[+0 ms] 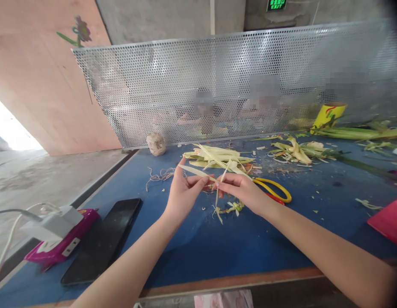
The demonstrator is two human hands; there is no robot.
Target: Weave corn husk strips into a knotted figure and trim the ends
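Note:
My left hand (182, 190) and my right hand (241, 190) meet above the blue table (217, 244), both pinched on pale yellow-green leaf strips (198, 172). One strip runs up and left from my left fingers. Another thin strip hangs down from my right fingers towards small leaf scraps (229, 209) on the table. Yellow-handled scissors (275, 190) lie just right of my right hand. A heap of cut leaf strips (217, 156) lies behind my hands.
A black phone (104, 239) and a pink power strip with a white plug (57, 233) lie at the left. A twine ball (156, 143) stands by the perforated metal screen (217, 81). More leaves (297, 149), a yellow cup (328, 115) and a red object (389, 218) are at the right.

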